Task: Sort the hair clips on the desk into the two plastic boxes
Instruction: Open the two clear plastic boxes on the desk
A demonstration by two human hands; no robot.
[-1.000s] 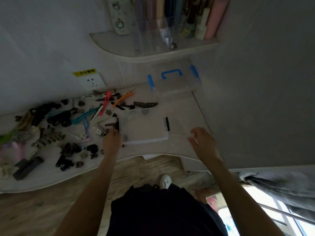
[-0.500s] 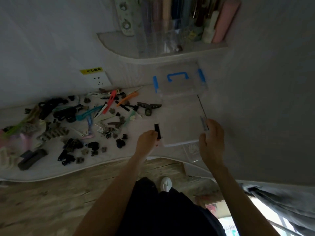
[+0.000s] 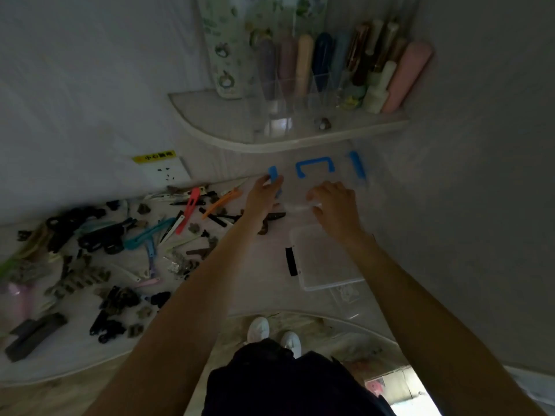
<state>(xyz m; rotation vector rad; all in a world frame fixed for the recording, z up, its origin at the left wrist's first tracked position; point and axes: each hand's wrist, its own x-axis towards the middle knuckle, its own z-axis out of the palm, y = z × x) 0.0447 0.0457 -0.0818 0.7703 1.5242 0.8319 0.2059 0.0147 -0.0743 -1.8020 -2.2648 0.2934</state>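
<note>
Both my arms reach forward toward twelve o'clock, to the clear plastic box with blue fittings (image 3: 327, 187) that sits against the wall under a corner shelf (image 3: 210, 136). My left hand (image 3: 262, 196) is at the box's left blue latch (image 3: 274, 175), fingers seemingly curled around it, though motion blur keeps me from being sure. My right hand (image 3: 335, 202) rests on the box's near edge, fingers bent; I cannot tell whether they pinch the rim. The blue handle (image 3: 315, 168) lies just beyond my hands, its long side running left to right. The second box (image 3: 326, 259), clear with a black latch, sits closer to me beneath my right forearm. The hair clips (image 3: 126, 244) are scattered over the desk (image 3: 258, 283) from nine to eleven o'clock, nearer my left hand. Unlatching this box looks like the step in hand.
</note>
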